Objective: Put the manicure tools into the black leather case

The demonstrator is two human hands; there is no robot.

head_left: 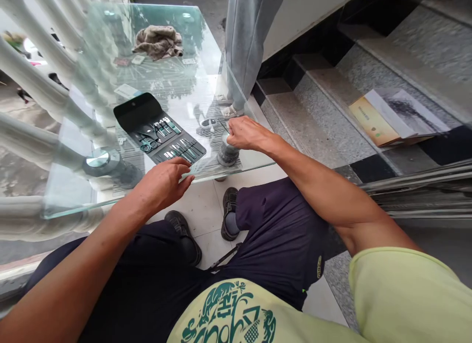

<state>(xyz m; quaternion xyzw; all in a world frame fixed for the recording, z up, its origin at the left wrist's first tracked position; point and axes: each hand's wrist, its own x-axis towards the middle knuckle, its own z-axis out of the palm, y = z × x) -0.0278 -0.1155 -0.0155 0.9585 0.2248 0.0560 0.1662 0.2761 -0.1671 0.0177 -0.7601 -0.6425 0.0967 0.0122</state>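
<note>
A black manicure case (137,113) lies unfolded on the glass table, its flap turned back. Green-handled scissors (149,145), several nail clippers (164,128) and a row of slim grooming tools (186,147) sit in it. My left hand (167,178) is at the near edge of the case, fingers over the slim tools and thumb apart, with nothing visible in its grip. To the right of the case, my right hand (245,132) is closed in a pinch on a thin dark tool (223,126), raised above the glass; its exact kind cannot be made out.
The glass table (206,43) bears a crumpled cloth (158,42) and small cards (138,60). White balusters (33,77) line the left. Another person's grey trouser leg (243,38) stands beyond. Stone steps (317,107) rise on the right, with an open box (394,117) on them.
</note>
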